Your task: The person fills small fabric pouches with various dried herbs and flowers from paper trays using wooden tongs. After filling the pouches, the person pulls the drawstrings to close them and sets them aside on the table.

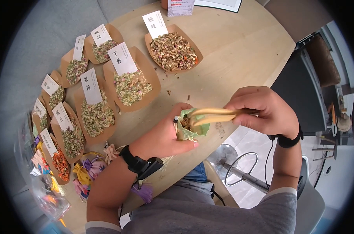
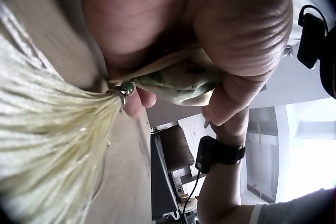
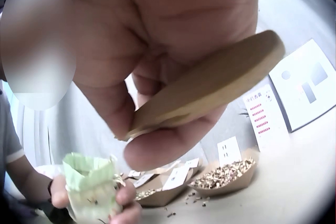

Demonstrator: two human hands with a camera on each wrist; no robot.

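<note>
Green cloth pouch [image 1: 202, 131] in the left hand, wooden tongs [image 1: 214, 116] at its mouth

Head view: The left hand [image 1: 170, 130] grips the pouch, its fingers curled round the cloth. Brown dried pieces [image 1: 185, 123] lie inside. The right hand [image 1: 271, 111] pinches the tongs between thumb and fingers; the two prongs stand apart, tips at the pouch mouth. Nine paper trays with label cards stand on the table [image 1: 231, 54]. The far tray [image 1: 199, 57] contains a brown mix; loose fragments lie near it. Most others contain green and pink mixes; the front-left tray [image 1: 63, 181] contains orange-red pieces. Drawstring pouches [image 1: 93, 168] and a clear plastic bag [image 1: 48, 195] lie beside the trays, the bag's contents hard to identify. Small card text is mostly illegible.

Left wrist view: Thumb and fingers clamp the pouch's patterned cloth. A pale tassel [image 2: 58, 129] with a green bead [image 2: 127, 87] occupies the left side, cut off by the frame edge. The pouch's contents are hidden.

Right wrist view: Thumb and fingers are clamped on the tongs, whose prongs cannot be told apart from this angle. The pouch stands upright in the left hand, contents hidden. Behind it, trays partly overlap. Whether the tongs hold any material cannot be determined.
</note>
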